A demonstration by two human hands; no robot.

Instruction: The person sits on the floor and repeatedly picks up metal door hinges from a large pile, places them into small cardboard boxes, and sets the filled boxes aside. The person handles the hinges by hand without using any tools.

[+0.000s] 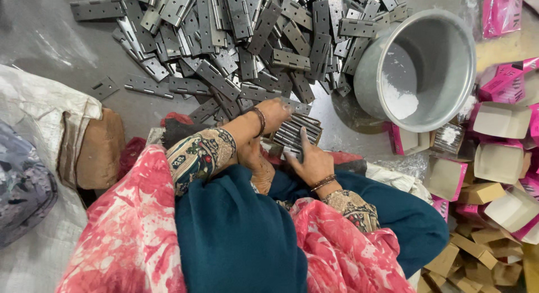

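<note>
From the head camera, the person sat on a grey, dusty floor (45,29), knees covered by teal and pink floral cloth. A stack of hinges (296,133), grey metal and lined up edge to edge, lay just beyond the knees, near the middle of the scene. The left hand (275,114) rested on the far left end of the stack, fingers curled over it, while the right hand (311,161) pressed against its near side with the thumb on top; both hands were closed on the stack. Farther off, a large loose heap of hinges (236,40) spread across the floor. To the right stood a round metal pot (418,65) with white powder inside. At the right edge lay a clutter of pink and brown cardboard boxes (499,158), many open. At the left, a white woven sack (33,102) slumped beside a brown bundle (101,150).
</note>
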